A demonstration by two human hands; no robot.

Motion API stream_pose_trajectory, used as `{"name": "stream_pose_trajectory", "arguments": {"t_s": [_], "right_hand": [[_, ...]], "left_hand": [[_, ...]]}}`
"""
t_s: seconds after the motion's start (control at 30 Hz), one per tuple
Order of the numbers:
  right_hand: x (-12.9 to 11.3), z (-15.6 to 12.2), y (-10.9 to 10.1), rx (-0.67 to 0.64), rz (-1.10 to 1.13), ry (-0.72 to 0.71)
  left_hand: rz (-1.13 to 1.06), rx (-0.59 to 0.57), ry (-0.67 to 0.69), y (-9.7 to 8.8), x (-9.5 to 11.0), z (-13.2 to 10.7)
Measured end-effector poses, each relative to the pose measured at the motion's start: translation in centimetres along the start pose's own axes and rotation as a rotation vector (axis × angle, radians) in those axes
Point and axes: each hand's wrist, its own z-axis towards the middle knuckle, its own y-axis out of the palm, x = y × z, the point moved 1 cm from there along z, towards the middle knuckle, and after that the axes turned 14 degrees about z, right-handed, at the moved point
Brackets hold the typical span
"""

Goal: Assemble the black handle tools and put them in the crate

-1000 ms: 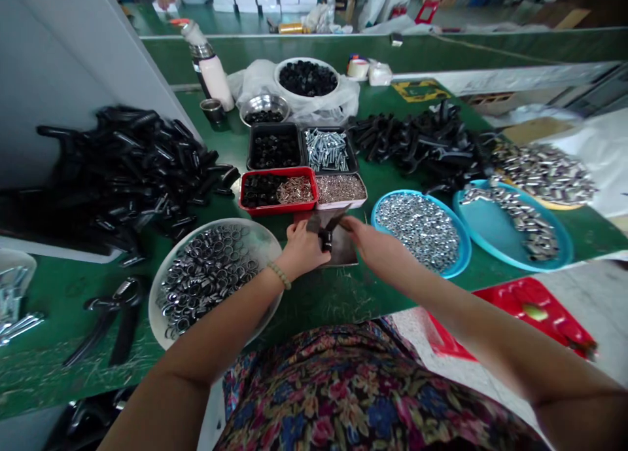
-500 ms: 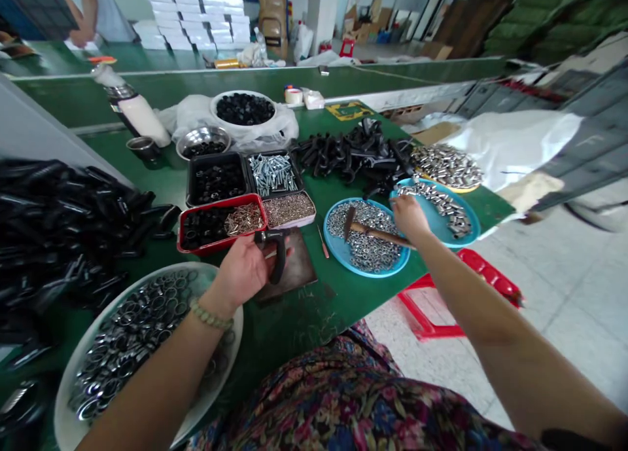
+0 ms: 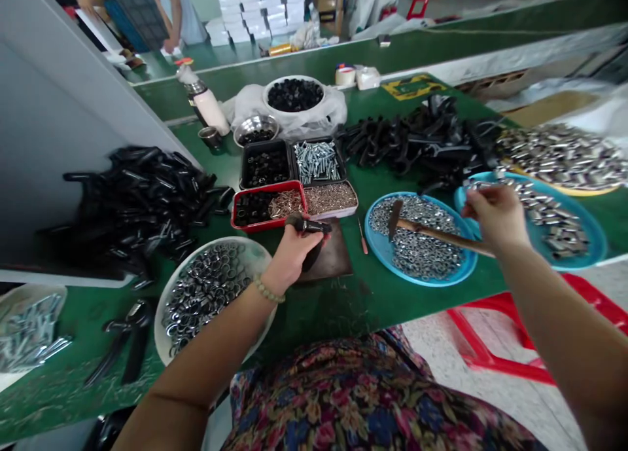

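Observation:
My left hand [image 3: 290,251] is closed round a black curved handle piece [image 3: 310,260] with a short cylindrical end, above a dark metal plate [image 3: 336,254]. My right hand [image 3: 500,218] is pinched, its fingertips beside the near-left rim of a blue tray [image 3: 596,241] of shiny metal cylinders [image 3: 559,225]. Whatever those fingers hold is too small to make out. A hammer [image 3: 436,234] rests across a second blue tray [image 3: 373,241] of small metal nuts, the end of its wooden handle close to my right hand.
A red tray [image 3: 235,223], a box of small rivets [image 3: 331,199] and a black tray of screws [image 3: 318,162] stand behind my left hand. Left are a basin of metal rings [image 3: 164,346] and a pile of black handles [image 3: 142,189]. Black parts [image 3: 422,137] lie behind the trays.
The view has swung left, so the table's things appear further right. My left hand has turned the handle piece over. My right hand has lifted slightly from the tray's edge, fingers pinched.

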Motion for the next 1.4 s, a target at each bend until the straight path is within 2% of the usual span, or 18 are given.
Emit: {"name": "stream_pose_trajectory", "arguments": {"t_s": [0.03,0.07,0.17,0.23,0.33,0.43,0.5,0.57,0.7,0.8,0.97,1.07,1.13,1.23,1.37,1.4], "right_hand": [[-0.9,-1.1,2.0,0.059,0.02,0.038],[-1.8,-2.3,4.2,0.028,0.032,0.069],[-4.7,-5.7,10.9,-0.171,0.145,0.083],[-6.0,-7.5,14.4,-0.284,0.219,0.108],[-7.0,-9.1,17.7,-0.398,0.307,0.163],[-7.4,-9.4,19.5,-0.449,0.322,0.17],[-7.5,-9.3,20.4,-0.464,0.306,0.163],[-7.6,-9.1,21.2,-0.484,0.295,0.144],[-7.7,-9.2,22.7,-0.555,0.264,0.125],[-7.7,-9.5,23.1,-0.606,0.252,0.11],[-7.4,-9.4,22.3,-0.654,0.248,0.141],[-7.3,-9.1,21.6,-0.703,0.202,0.199],[-7.6,-8.7,21.2,-0.74,0.155,0.185],[-8.4,-8.1,20.5,-0.805,0.102,0.133],[-10.3,-7.0,19.7,-0.902,-0.055,-0.087],[-10.6,-6.7,19.5,-0.94,-0.064,-0.1]], "left_hand": [[0.019,-0.003,0.002,0.0,-0.1,-0.1],[0.038,-0.003,0.008,0.0,-0.2,-0.2],[0.079,0.006,0.034,-0.1,-0.5,-0.6],[0.076,0.001,0.042,-0.3,-0.6,-0.9],[0.039,-0.002,0.002,-0.7,-0.8,-1.2],[-0.056,0.017,-0.048,-1.2,-0.9,-1.4],[-0.083,0.013,-0.06,-1.5,-0.9,-1.5],[-0.008,-0.001,-0.026,-1.6,-0.9,-1.8],[0.258,0.011,0.18,-1.7,-0.7,-2.4],[0.328,0.024,0.278,-1.7,-0.7,-2.4],[0.332,-0.021,0.325,-1.6,-1.0,-2.3],[0.437,-0.021,0.354,-1.4,-0.9,-2.4],[0.532,-0.02,0.392,-1.3,-0.7,-2.3],[0.594,-0.06,0.413,-1.1,-0.2,-2.0],[0.619,-0.109,0.412,-0.6,0.7,-1.9],[0.625,-0.116,0.416,-0.5,1.0,-1.9]]}}
